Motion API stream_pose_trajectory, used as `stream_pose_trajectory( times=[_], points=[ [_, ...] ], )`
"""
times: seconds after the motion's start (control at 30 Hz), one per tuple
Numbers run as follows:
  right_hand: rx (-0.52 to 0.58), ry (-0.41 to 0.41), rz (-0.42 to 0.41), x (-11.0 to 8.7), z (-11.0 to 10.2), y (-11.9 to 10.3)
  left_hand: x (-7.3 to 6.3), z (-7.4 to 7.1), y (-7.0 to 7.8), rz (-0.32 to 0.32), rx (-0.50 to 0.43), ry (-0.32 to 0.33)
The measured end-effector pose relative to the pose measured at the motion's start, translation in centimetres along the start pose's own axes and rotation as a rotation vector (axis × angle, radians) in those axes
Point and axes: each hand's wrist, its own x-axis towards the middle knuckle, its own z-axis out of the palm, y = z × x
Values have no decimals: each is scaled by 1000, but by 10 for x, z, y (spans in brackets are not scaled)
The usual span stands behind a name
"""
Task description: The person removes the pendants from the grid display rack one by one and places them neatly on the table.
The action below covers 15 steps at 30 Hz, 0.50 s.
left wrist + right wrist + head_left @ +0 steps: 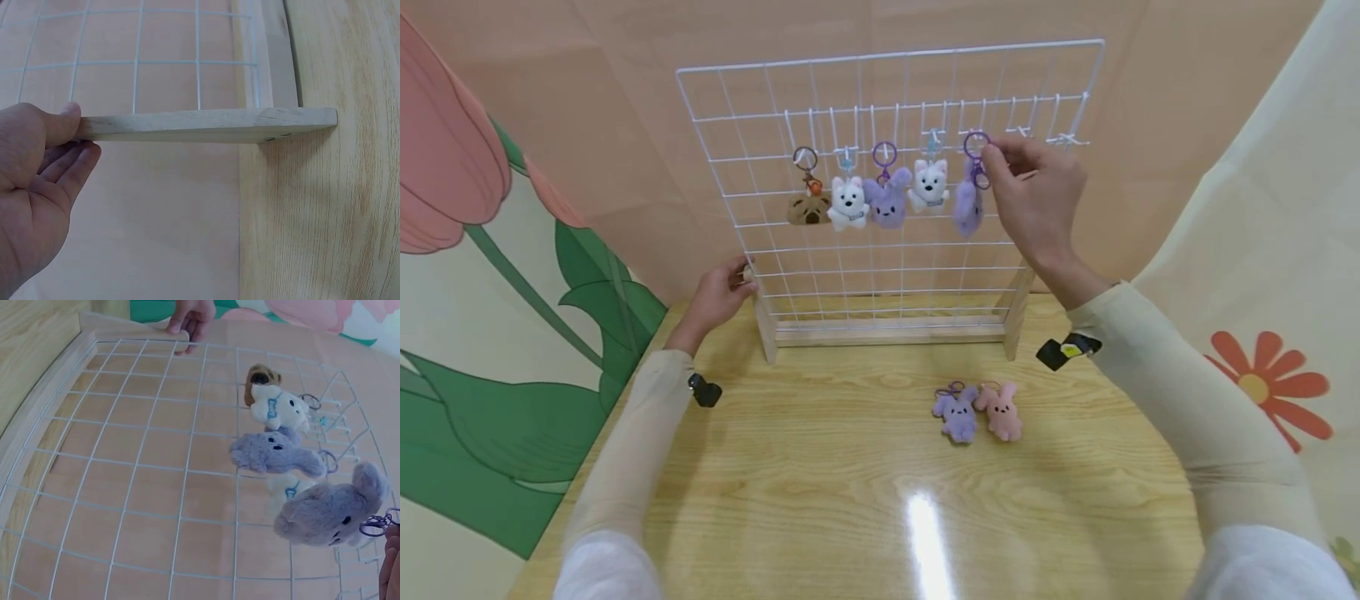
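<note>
My right hand [1037, 196] pinches the purple ring of a purple bunny keychain [968, 207] at a hook on the right part of the white wire grid rack [880, 258]. In the right wrist view that bunny [328, 512] hangs in front of the mesh, with only the fingertips [392, 556] showing. My left hand [718, 293] grips the rack's left wooden leg [206, 124], thumb above and fingers below in the left wrist view. To the left on hooks hang a brown bear keychain [809, 208], two white dog keychains [848, 202] and another purple bunny [887, 200].
On the wooden table [820, 500] in front of the rack lie a purple bunny keychain [958, 415] and a pink bunny keychain [1002, 412], side by side. Bare hooks [1066, 140] stick out at the grid's right end. A peach backdrop [625, 108] stands behind.
</note>
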Motion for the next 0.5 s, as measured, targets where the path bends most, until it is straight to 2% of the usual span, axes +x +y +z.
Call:
stream_pose_trajectory(
  times=[0.3, 0.5],
  points=[
    [3, 11, -74, -13, -9, -21, -1, 0, 2, -21, -7, 0],
    [-10, -18, -53, -19, -13, -8, -2, 0, 2, -34, -3, -6]
  ],
)
